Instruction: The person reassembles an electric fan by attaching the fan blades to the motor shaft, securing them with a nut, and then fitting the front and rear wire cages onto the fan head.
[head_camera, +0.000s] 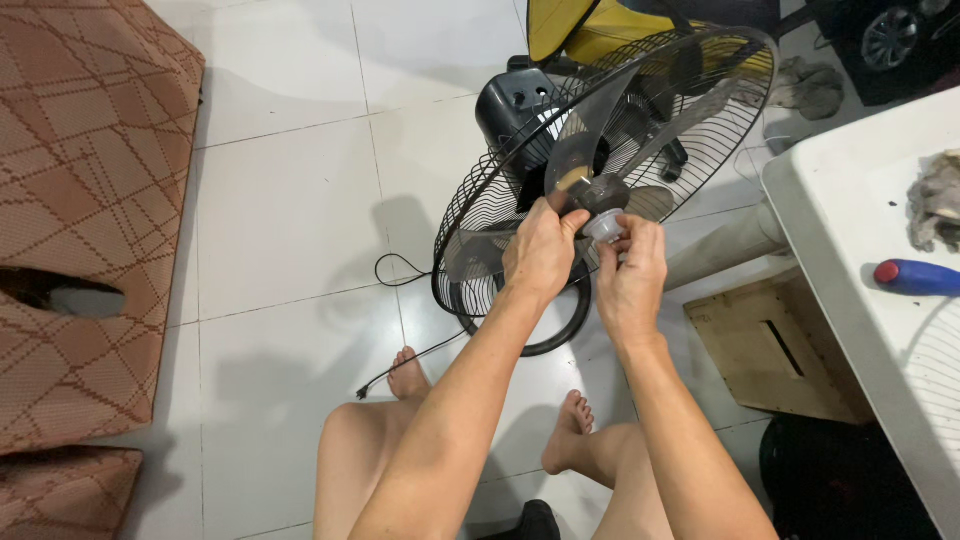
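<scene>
Translucent grey plastic formed the fan blade (640, 130), which sat inside the rear half of a black wire guard (480, 200) with the front grille off, so the hub faced straight up toward the person. At that hub a small clear blade cap (606, 224) stood on the motor shaft, its axis pointing out of the guard toward the camera. The right hand (632, 275) lay just below and to the right of the cap, fingers curled and pinching its rim between thumb and fingertips. The left hand (543, 250) was just beside it on the other side, closed around the hub of the blade with the thumb laid over the top, touching the blade rather than the cap. Both hands met at the hub, nearly touching each other, and the right one was the nearer to the cap. Behind the guard sat the black motor housing (515, 105). A black power cord (400, 365) trailed across the white floor tiles (290, 210), and a white table (860, 200) stood to the right.
</scene>
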